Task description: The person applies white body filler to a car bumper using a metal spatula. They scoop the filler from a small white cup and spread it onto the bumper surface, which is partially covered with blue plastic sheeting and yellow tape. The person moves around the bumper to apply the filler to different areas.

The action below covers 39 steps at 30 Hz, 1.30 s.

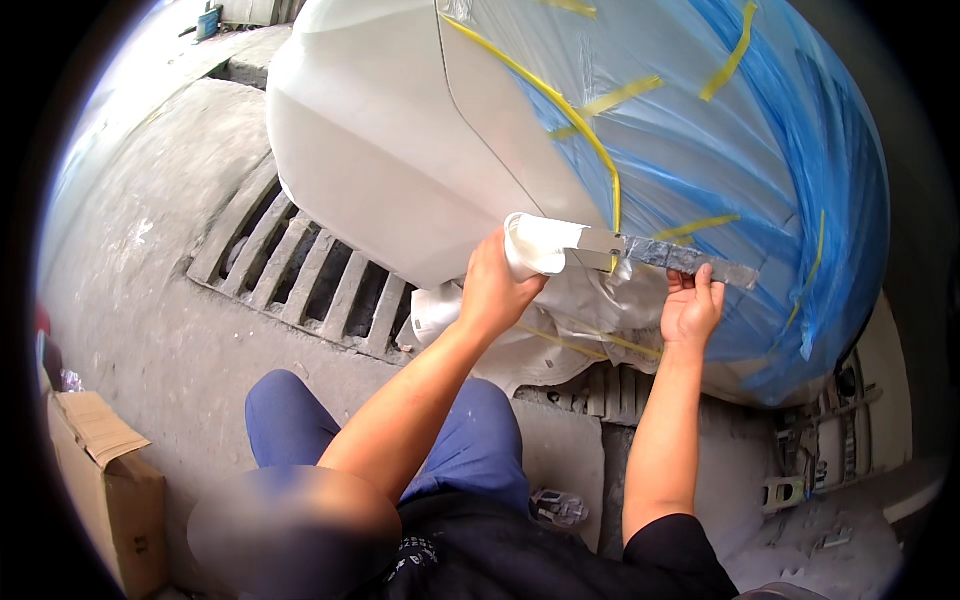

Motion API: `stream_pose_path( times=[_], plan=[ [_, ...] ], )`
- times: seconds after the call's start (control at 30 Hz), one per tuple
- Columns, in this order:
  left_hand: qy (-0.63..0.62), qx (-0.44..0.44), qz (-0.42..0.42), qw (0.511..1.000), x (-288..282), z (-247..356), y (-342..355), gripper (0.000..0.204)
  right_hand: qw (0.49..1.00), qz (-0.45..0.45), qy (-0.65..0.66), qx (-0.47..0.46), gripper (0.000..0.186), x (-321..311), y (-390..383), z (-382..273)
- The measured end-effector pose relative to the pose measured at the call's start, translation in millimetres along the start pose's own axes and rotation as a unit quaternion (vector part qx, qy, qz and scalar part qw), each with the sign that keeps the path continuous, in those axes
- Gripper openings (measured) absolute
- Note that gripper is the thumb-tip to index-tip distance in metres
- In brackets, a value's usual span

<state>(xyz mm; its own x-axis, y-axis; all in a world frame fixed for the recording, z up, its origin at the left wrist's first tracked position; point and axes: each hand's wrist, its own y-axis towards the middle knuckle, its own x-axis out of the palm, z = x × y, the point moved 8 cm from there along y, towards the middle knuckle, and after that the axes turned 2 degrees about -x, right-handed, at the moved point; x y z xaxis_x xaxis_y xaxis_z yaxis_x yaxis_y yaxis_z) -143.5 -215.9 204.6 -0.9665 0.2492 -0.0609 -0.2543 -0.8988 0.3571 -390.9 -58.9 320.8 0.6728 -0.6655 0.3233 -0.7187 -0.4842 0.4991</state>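
Note:
My left hand [497, 287] is wrapped round a white cup [519, 252], tilted in front of a car's pale body panel [380, 130]. In my right hand [694, 305], pinched between thumb and fingers, is a long flat stirring stick [690, 261]. Its right part is grey and crusted; its left end is coated white and reaches the cup's mouth. How deep it goes inside I cannot tell. Both hands are close to the car's lower edge, where blue and clear masking film [690, 150] is fixed with yellow tape [590, 130].
A slatted drain grate [320, 275] with open gaps lies in the concrete floor [150, 230] at left. A cardboard box [110, 490] stands at lower left. Crumpled pale sheeting [570, 340] hangs below the car's edge. A clear plastic item [560, 507] lies by my legs.

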Motion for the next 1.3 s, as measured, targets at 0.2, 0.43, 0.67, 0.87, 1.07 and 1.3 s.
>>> stream_pose_path(
  times=[0.2,0.43,0.67,0.87,1.07,1.3],
  plan=[
    [0.003,-0.01,0.013,1.0,-10.7,-2.8,3.7,0.062,0.999,-0.019,0.03,0.0,0.015,12.7,-1.0,7.2],
    [-0.022,-0.002,0.025,0.999,-18.9,-3.4,7.5,0.062,0.999,-0.024,0.038,0.001,0.015,17.3,2.9,13.1],
    [-0.022,0.005,0.041,0.999,-27.3,0.3,8.9,0.062,0.999,-0.026,0.041,-0.001,0.016,28.0,0.3,13.8],
    [-0.005,-0.002,0.032,0.999,-28.1,-1.6,6.4,0.063,0.999,-0.02,0.032,0.011,0.016,20.3,1.8,19.4],
    [0.016,-0.009,0.016,1.0,-17.0,-10.4,0.4,0.061,0.999,0.003,0.03,0.016,0.02,6.7,-8.7,20.8],
    [-0.004,-0.016,-0.003,1.0,-0.6,-9.9,-4.3,0.059,0.999,0.034,0.029,0.016,0.021,-19.5,-16.7,18.2]
  ],
)
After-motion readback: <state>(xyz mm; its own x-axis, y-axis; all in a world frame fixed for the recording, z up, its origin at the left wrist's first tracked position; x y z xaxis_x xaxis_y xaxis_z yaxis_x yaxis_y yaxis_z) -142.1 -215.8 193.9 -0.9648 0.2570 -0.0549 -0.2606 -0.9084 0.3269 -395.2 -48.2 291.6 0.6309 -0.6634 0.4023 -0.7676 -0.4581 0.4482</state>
